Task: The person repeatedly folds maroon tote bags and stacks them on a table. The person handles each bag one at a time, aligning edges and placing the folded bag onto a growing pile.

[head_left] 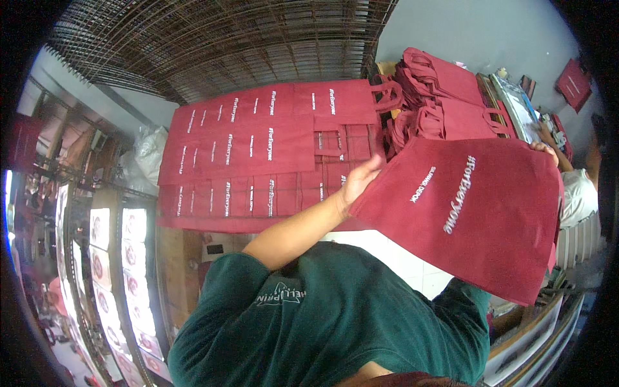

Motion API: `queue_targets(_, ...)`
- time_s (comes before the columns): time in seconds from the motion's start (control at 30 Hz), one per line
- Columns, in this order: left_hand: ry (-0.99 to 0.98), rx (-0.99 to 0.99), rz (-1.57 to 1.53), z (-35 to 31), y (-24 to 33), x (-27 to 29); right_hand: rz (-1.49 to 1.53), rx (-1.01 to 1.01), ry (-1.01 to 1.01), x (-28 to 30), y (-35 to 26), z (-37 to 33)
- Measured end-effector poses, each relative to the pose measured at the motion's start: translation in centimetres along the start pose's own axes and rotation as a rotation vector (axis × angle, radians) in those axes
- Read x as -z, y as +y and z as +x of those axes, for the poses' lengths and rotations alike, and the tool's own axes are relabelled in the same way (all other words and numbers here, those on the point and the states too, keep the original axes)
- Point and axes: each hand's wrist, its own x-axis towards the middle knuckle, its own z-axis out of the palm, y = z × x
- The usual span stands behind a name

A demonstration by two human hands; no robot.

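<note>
A dark red cloth tote bag (496,200) with white lettering is held up, spread between my two hands. My left hand (361,182) is at its left edge, the fingers partly hidden where they meet the cloth. Over the far right corner curl the fingers of my right hand (545,149), closed on the edge; the bag covers the rest of that hand and forearm. Beyond my left arm, many matching printed bags (238,145) lie in overlapping rows. Piled bags (445,77) with loop handles rise at the back right.
Rusty wire mesh racks (225,45) slope above the far side. At the right another person in a pale shirt (580,197) works near a framed screen (512,106). Clear plastic sacks (149,155) stand left of the bag rows. Framed panels (525,345) lean at the lower right.
</note>
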Motion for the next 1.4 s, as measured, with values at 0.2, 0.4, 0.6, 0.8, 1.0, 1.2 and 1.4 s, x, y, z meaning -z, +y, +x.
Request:
queue_targets(0.2, 0.292, -0.07, 0.528, -2.6, -0.5, -3.7, 0.568, -0.519, 0.522, 2.0, 0.6, -17.3)
queue_targets(0.4, 0.559, -0.093, 0.742, -8.3, 1.7, 1.0, 1.053, -0.893, 0.68, -3.3, -1.9, -35.0)
queue_targets(0.6, 0.706, -0.062, 0.75, -11.6, 3.0, 6.4, 0.393, -1.439, 0.257, -8.8, 1.7, -27.0)
queue_targets(0.8, 0.782, -0.301, 0.89, -13.2, 6.4, 7.7, -0.06, -1.217, 0.009, -13.9, 6.6, -19.7)
queue_targets(1.0, 0.909, -0.727, 1.033, -12.6, 10.8, 12.3, -0.237, -1.063, -0.103, -16.7, 13.2, -14.5)
queue_targets(1.2, 1.414, -0.546, 1.752, -9.4, 14.0, 22.0, -0.748, -1.009, 0.054, -14.6, 28.9, -21.9)
queue_targets(1.4, 1.483, -0.28, 1.728, -8.9, 12.9, 26.7, -1.077, -0.975, 0.036, -14.0, 32.5, -27.4)
